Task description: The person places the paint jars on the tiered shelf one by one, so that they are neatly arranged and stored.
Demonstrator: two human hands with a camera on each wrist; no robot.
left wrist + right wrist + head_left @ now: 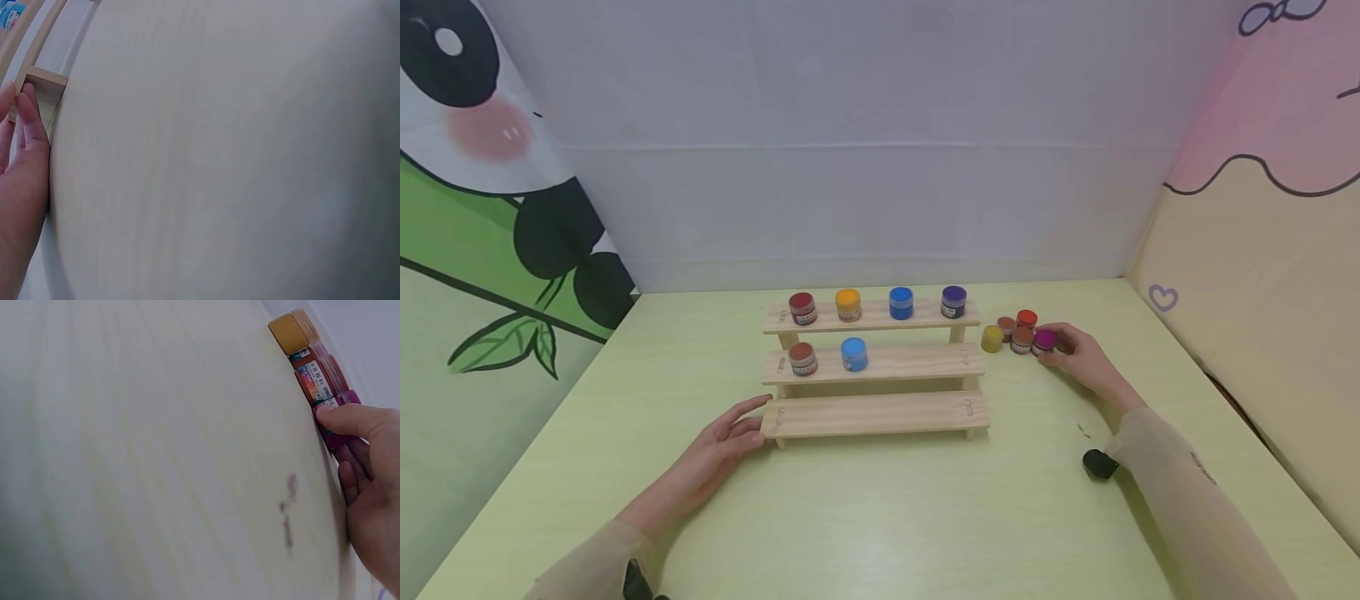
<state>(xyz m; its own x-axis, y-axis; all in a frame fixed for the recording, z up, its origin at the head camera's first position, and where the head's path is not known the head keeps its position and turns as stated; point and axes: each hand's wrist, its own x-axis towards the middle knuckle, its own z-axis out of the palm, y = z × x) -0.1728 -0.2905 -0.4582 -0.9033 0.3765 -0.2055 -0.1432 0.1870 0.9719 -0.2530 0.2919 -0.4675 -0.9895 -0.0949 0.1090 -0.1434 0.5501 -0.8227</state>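
A three-tier wooden rack (880, 414) stands mid-table. My left hand (722, 450) holds the left end of its lowest tier, fingers and thumb about the plank's end; the left wrist view shows this hand (25, 181) at the plank. To the right of the rack, my right hand (1078, 358) pinches a magenta paint jar (1043, 340) at the near right of a small cluster. Thumb and fingers lie on opposite sides of the jar in the right wrist view, where its label (331, 403) is partly covered by the thumb.
Beside the magenta jar stand a yellow jar (992, 339), a red jar (1026, 318) and brownish jars (1022, 339). The top tier carries dark red (802, 308), orange (847, 305), blue (901, 303) and purple (953, 302) jars. Brown (802, 359) and light blue (853, 355) jars stand on the middle tier.
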